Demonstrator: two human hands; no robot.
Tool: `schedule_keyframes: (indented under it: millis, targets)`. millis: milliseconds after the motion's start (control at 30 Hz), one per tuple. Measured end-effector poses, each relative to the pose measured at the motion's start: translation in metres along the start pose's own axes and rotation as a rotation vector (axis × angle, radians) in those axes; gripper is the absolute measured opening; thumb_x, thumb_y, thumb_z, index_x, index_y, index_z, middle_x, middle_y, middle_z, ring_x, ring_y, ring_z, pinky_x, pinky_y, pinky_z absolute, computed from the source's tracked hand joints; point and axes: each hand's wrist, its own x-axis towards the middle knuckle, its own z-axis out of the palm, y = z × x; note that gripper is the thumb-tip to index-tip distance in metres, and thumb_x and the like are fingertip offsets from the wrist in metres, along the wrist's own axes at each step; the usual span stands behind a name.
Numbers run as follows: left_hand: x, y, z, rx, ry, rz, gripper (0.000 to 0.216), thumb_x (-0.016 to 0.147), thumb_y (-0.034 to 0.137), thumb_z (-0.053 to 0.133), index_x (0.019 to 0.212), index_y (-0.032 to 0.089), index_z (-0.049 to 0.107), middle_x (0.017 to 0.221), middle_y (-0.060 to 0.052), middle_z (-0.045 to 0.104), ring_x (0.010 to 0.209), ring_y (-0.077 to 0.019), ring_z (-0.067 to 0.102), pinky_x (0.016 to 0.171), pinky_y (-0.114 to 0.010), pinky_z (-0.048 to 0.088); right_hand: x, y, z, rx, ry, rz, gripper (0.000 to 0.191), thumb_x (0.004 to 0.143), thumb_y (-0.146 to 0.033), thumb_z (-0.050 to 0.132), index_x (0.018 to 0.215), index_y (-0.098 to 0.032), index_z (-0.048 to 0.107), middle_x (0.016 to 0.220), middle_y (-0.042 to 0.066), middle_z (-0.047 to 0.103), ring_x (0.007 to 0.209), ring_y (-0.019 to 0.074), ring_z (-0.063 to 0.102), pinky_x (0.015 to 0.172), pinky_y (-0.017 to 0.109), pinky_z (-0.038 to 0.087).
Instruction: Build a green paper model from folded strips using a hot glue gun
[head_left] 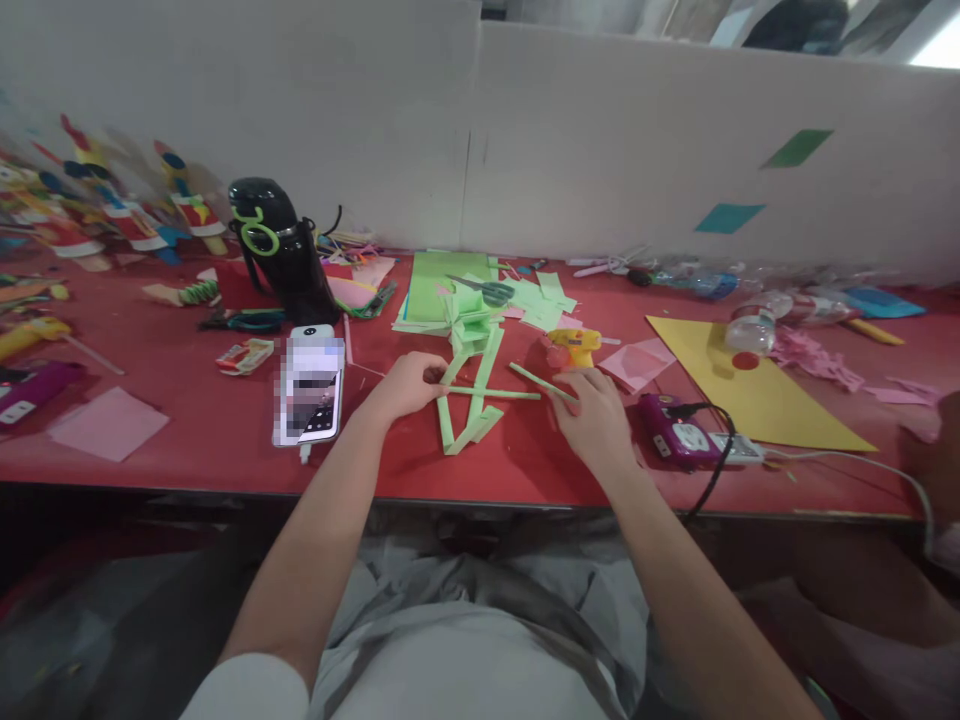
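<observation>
My left hand (pixel 412 388) is closed in a pinch on one end of a thin light green paper stick (pixel 499 393), which points right across the table. Between the fingers of my right hand (pixel 589 415) is a second light green paper stick (pixel 534 378), its free end slanting up and left. Under the first stick lies a folded green paper strip (pixel 448 425), bent into angles. Crumpled green paper pieces (pixel 469 325) sit just beyond it. A yellow glue gun (pixel 576 345) rests directly behind my right hand.
Scissors (pixel 487 290) lie on green sheets (pixel 435 285). A phone (pixel 311 385) and black bottle (pixel 281 245) stand left. To the right are a purple power box (pixel 675 432) with cables, yellow card (pixel 765 390) and plastic bottles (pixel 750 325). The red table (pixel 405 470) ends at a white partition (pixel 600 150).
</observation>
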Motion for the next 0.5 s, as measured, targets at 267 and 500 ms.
schedule_keyframes:
  millis: [267, 500]
  targets:
    - [-0.003, 0.004, -0.004, -0.114, 0.010, -0.031, 0.020, 0.076, 0.033, 0.070, 0.084, 0.015, 0.072, 0.090, -0.008, 0.075, 0.089, -0.0245, 0.069, 0.082, -0.035, 0.052, 0.016, 0.026, -0.012, -0.067, 0.167, 0.244, 0.028, 0.089, -0.048, 0.056, 0.086, -0.020, 0.059, 0.090, 0.014, 0.064, 0.088, 0.0289, 0.059, 0.083, 0.043, 0.047]
    - [-0.002, 0.006, -0.008, -0.138, 0.063, 0.028, 0.022, 0.084, 0.038, 0.064, 0.086, 0.017, 0.069, 0.092, -0.006, 0.074, 0.087, -0.0205, 0.067, 0.083, -0.033, 0.051, 0.051, 0.070, 0.001, -0.117, -0.171, 0.480, 0.031, 0.079, -0.050, 0.065, 0.080, -0.020, 0.058, 0.082, 0.015, 0.065, 0.082, 0.0312, 0.063, 0.073, 0.041, 0.045]
